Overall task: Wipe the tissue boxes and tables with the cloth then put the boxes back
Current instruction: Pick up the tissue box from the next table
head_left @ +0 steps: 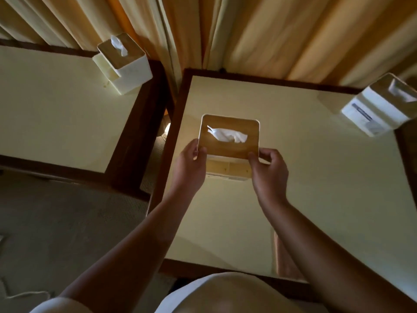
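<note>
A white tissue box with a wooden lid (228,147) is over the middle of the cream-topped table (316,177). A tissue sticks out of its slot. My left hand (190,168) grips the box's near left corner, and my right hand (269,170) grips its near right corner. Whether the box rests on the table or is lifted just above it, I cannot tell. A second tissue box (123,62) stands at the far right corner of the left table (56,109). No cloth is in view.
A third tissue box (381,107) sits at the far right edge of the near table. Both tables have dark wooden frames, with a narrow gap between them. Orange curtains (270,30) hang behind. Grey carpet (56,222) covers the floor at the left.
</note>
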